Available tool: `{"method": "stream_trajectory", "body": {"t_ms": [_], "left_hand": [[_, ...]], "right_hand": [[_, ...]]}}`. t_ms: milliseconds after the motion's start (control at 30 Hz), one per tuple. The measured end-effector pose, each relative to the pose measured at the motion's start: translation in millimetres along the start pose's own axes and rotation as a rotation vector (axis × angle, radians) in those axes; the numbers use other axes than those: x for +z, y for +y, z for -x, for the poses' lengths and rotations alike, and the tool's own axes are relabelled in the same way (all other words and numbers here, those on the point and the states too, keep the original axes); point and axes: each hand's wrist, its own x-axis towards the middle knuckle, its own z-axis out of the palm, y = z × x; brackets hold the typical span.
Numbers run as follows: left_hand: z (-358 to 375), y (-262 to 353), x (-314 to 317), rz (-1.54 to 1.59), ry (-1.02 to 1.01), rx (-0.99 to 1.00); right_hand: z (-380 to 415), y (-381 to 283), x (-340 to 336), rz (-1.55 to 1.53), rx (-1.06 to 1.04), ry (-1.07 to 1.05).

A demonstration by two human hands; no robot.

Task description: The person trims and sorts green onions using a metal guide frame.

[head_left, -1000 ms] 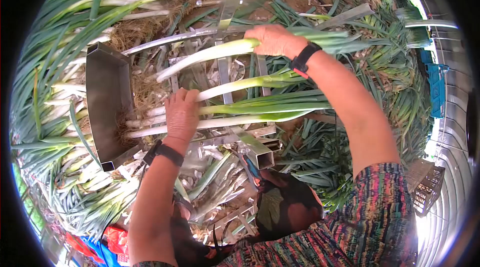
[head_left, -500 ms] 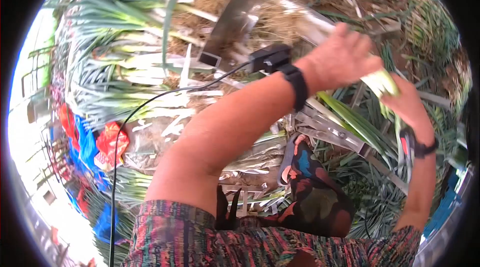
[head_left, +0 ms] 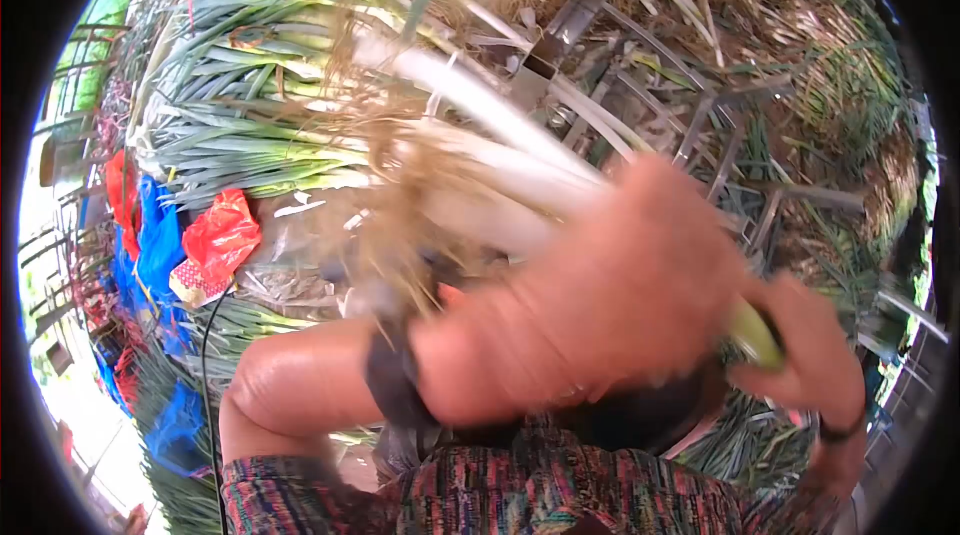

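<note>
Several leeks (head_left: 490, 110) with long white stems stretch up and left from my hands, their roots (head_left: 400, 185) blurred by motion. My left hand (head_left: 640, 280), large and close to the camera, is closed round the stems, with a black strap on its wrist. Further right, my right hand (head_left: 805, 340) is closed on the green end (head_left: 757, 335) of the leeks, which shows between the two hands. The fingertips of both hands are partly hidden.
Rows of leeks (head_left: 270, 65) lie at the upper left. A metal frame (head_left: 590, 5) stands at the upper middle, with more bars to its right. Red plastic (head_left: 222, 235) and blue plastic (head_left: 158, 235) lie at the left.
My left hand has moved down and closer to the camera, and my right hand has moved lower. The leeks now extend across the middle, with their roots towards the left.
</note>
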Motion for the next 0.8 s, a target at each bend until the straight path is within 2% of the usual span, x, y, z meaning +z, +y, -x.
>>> {"method": "stream_trajectory", "body": {"t_ms": [100, 133, 167, 200, 267, 300, 333, 367, 433, 467, 500, 533, 567, 600, 633, 667, 700, 767, 800], "left_hand": [[77, -66, 52, 0.041, -0.057, -0.025], [108, -87, 71, 0.101, -0.146, -0.054], [141, -99, 92, 0.125, -0.25, -0.125], [182, -109, 119, 0.13, -0.292, -0.141], [247, -113, 141, 0.171, -0.35, -0.221], [277, -112, 152, 0.129, -0.261, -0.237], [318, -113, 170, 0.043, -0.347, -0.324], [348, -111, 181, 0.015, -0.559, -0.484], [375, -117, 176, 0.131, -0.495, -0.542], [376, -127, 171, 0.069, -0.524, -0.59], [373, -144, 168, 0.001, -0.551, -0.629], [376, -165, 170, -0.14, -0.446, -0.701], [368, -189, 163, -0.087, -0.461, -0.822], [353, -202, 155, -0.247, -0.345, -0.842], [342, -222, 153, -0.275, -0.337, -0.857], [355, -246, 165, -0.371, -0.32, -0.771], [354, -264, 167, -0.306, -0.463, -0.793], [365, -284, 175, -0.33, -0.412, -0.692], [366, -289, 177, -0.304, -0.518, -0.701]], "right_hand": [[-77, 10, 67, -0.067, -0.248, 0.064], [-106, 18, 104, -0.035, -0.272, 0.091], [-133, 9, 128, -0.036, -0.193, -0.012], [-162, 10, 163, -0.048, -0.259, -0.032], [-205, 0, 226, 0.004, -0.273, -0.102], [-217, -2, 255, 0.055, -0.342, -0.059], [-233, -6, 284, 0.13, -0.263, -0.169], [-239, -1, 313, 0.135, -0.232, -0.136], [-249, 6, 357, 0.141, -0.174, -0.072], [-254, 4, 361, 0.075, -0.035, -0.19], [-260, 6, 363, 0.03, -0.012, -0.199], [-260, 10, 366, -0.018, 0.015, -0.211], [-260, 13, 369, -0.065, 0.044, -0.222], [-264, 16, 361, -0.111, 0.076, -0.283], [-270, 20, 353, -0.135, 0.09, -0.299], [-275, 24, 346, -0.158, 0.1, -0.317], [-280, 28, 342, -0.18, 0.109, -0.335], [-287, 34, 340, -0.182, 0.105, -0.227], [-290, 35, 335, -0.193, 0.098, -0.205]]}}
